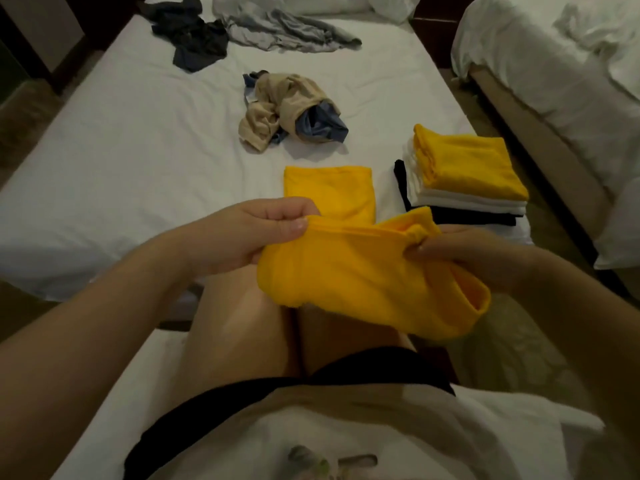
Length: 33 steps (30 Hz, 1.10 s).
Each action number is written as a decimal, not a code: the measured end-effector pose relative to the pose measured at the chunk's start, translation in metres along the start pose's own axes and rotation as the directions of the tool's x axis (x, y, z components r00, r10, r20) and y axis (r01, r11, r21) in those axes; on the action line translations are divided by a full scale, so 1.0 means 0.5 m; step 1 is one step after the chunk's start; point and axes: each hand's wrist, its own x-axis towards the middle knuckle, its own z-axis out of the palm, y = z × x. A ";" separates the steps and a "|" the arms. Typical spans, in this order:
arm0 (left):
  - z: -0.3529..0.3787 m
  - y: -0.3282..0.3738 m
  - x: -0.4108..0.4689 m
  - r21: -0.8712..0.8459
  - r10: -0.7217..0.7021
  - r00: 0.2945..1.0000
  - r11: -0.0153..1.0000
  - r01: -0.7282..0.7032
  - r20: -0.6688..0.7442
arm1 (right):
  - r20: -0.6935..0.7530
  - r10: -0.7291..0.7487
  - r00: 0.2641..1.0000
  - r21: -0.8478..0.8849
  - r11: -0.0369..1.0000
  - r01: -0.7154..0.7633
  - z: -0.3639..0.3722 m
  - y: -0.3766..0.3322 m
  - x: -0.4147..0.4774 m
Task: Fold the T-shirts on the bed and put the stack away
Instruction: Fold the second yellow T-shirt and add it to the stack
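Bed (121,150): runs near to far through the middle of the scene.
T-shirt (353,271): at the bed's near edge, far end on the sheet, near end lifted above the knees.
Left hand (249,233): on the T-shirt's left corner.
Right hand (464,258): on its right corner.
Stack (464,174): near right on the bed, just right of the T-shirt.
Heap (287,109): mid-bed, behind the T-shirt.
Loose garment (197,39): far left.
Spread garment (287,29): just right of it.
Second bed (554,64): far right.

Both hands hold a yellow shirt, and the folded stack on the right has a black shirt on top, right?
Not quite: in the head view a folded yellow shirt tops the stack; the black shirt lies at the bottom. The left hand and right hand do hold the other yellow shirt.
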 end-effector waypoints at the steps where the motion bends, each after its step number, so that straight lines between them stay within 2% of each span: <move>1: -0.018 0.003 0.023 -0.058 -0.023 0.999 0.998 0.021 -0.028 | -0.012 0.007 1.000 0.026 1.000 -0.007 -0.016 -0.016 0.021; 4: -0.083 0.002 0.103 -0.230 -0.083 0.993 0.971 0.061 -0.089 | 0.049 0.032 0.998 0.130 0.991 -0.038 -0.068 -0.055 0.104; 8: -0.209 -0.064 0.229 -0.373 -0.251 0.944 0.914 0.159 -0.212 | 0.012 0.106 0.994 0.213 0.971 -0.107 -0.169 -0.069 0.264; 12: -0.316 -0.186 0.328 -0.457 -0.522 0.785 0.818 0.349 -0.334 | -0.043 0.298 0.954 0.203 0.937 -0.284 -0.247 -0.039 0.449; 15: -0.362 -0.259 0.371 -0.467 -0.596 0.716 0.782 0.413 -0.365 | -0.041 0.443 0.896 0.144 0.890 -0.433 -0.274 -0.006 0.556; 17: -0.379 -0.287 0.391 -0.439 -0.582 0.718 0.798 0.413 -0.381 | -0.045 0.476 0.878 0.089 0.878 -0.471 -0.283 0.002 0.605; 20: -0.399 -0.297 0.416 -0.377 -0.501 0.733 0.858 0.350 -0.461 | -0.037 0.445 0.895 -0.028 0.894 -0.447 -0.305 -0.009 0.652; 23: -0.411 -0.288 0.432 -0.145 -0.407 0.715 0.905 0.399 -0.569 | -0.165 0.350 0.922 -0.254 0.888 -0.382 -0.324 -0.019 0.674; 25: -0.409 -0.288 0.433 0.041 -0.342 0.710 0.886 0.461 -0.615 | -0.234 0.273 0.933 -0.440 0.826 -0.352 -0.323 -0.022 0.679; 27: -0.395 -0.291 0.423 0.167 -0.259 0.668 0.848 0.504 -0.698 | -0.242 0.214 0.946 -0.535 0.784 -0.314 -0.317 -0.024 0.678; 30: -0.360 -0.294 0.396 0.155 -0.180 0.554 0.850 0.504 -0.812 | -0.269 0.142 0.953 -0.500 0.825 -0.264 -0.315 -0.022 0.657; 31: -0.348 -0.293 0.389 0.114 -0.188 0.520 0.862 0.494 -0.833 | -0.298 0.132 0.945 -0.425 0.868 -0.256 -0.316 -0.013 0.646; 33: -0.324 -0.293 0.377 -0.006 -0.240 0.461 0.891 0.454 -0.854 | -0.357 0.149 0.922 -0.159 0.963 -0.217 -0.312 0.020 0.618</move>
